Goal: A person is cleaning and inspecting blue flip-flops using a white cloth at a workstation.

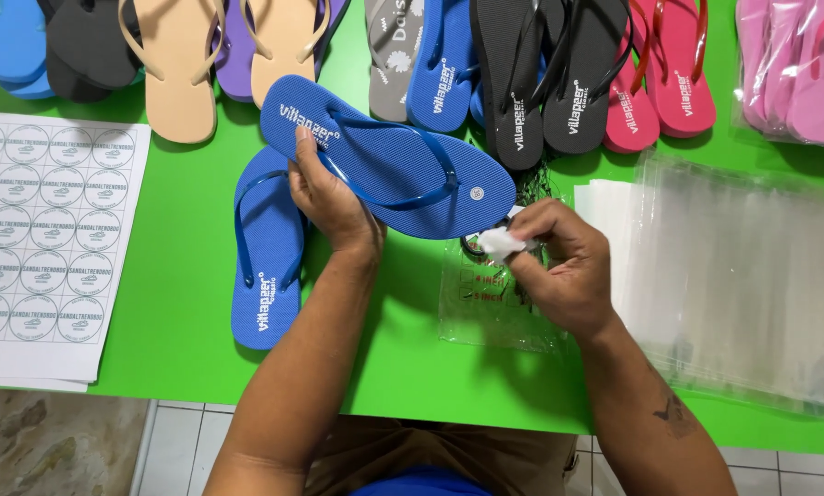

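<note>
Toward the near edge of the green desk (182, 321), the right hand (559, 271) pinches a small white wad (501, 243), apparently for wiping, over one small clear bag (494, 308). The left hand (331, 197) grips one tilted blue flip-flop (389, 156), presenting its sole-top; its mate (267, 253) lies flat beside, making two.

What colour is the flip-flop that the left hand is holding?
Blue, with a blue strap; the head view shows the flip-flop in the left hand.
</note>
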